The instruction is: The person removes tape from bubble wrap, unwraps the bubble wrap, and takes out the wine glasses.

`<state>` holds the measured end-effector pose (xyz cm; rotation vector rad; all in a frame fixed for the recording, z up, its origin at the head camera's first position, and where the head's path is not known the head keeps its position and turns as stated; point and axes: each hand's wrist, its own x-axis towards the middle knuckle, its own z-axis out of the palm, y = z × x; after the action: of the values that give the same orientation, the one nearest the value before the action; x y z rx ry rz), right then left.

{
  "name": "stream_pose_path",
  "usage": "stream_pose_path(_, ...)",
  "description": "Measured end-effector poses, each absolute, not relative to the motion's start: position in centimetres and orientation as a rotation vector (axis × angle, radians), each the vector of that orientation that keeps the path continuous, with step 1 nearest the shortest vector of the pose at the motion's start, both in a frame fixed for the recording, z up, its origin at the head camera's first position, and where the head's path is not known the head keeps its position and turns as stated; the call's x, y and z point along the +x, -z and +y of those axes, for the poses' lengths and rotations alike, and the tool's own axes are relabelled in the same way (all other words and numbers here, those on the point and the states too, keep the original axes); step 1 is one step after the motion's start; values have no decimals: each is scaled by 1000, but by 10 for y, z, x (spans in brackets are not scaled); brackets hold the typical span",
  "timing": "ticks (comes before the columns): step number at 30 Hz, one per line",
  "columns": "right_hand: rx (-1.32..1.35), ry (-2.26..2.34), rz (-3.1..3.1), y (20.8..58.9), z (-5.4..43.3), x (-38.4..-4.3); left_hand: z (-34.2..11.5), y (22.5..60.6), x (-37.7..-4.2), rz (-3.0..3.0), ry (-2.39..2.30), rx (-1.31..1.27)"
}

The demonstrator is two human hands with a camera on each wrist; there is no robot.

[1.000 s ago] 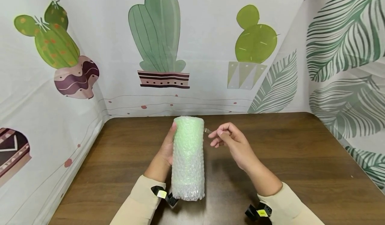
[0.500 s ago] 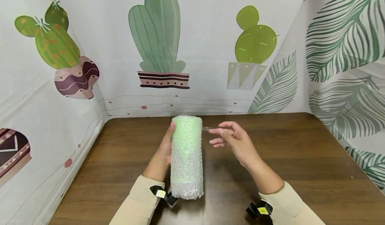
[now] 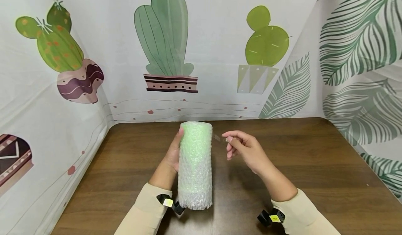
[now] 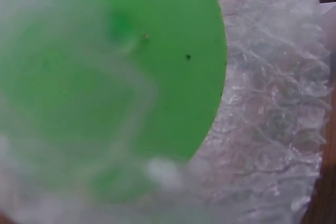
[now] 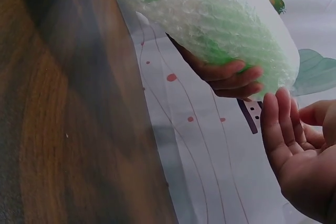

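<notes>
Holding the package (image 3: 195, 168) over the table (image 3: 135, 158), my left hand (image 3: 173, 155) curled round it, I pinch the tape (image 3: 216, 137) beside it with my right hand (image 3: 246, 150); a slack or crooked pull could let the tape fold and stick to itself.

Dk brown, flat, wood-grain table (image 3: 314, 158), slight sheen; grain runs left to right in lighter & darker bands. Far edge approx. straight, w/ rounded corners far left & far right. Left & right edges splay outward toward near side, where top runs out of view. Pale, blurry reflection (image 3: 201, 226) at near ctr., w/ soft dk shadow (image 3: 238, 182) a bit farther & to the right. Tiny, pale speck (image 3: 367, 184) lies directly on surface, right side, near right edge; too small to ID.
</notes>
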<state>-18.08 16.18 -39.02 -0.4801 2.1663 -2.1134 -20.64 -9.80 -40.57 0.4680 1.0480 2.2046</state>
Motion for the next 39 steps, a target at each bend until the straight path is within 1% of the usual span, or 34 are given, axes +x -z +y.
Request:
stream_pose_path(14,-568,2097,2033,391,162,-180,-95,405,-207,965,-2178,509)
stream_pose_path(24,-475,1984,2220,392,162,-179,-94,404,-205,978,-2140,493)
stream_pose_path(39,-588,1942,2185,387,162,-176,-93,406,-204,1036,-2171,470)
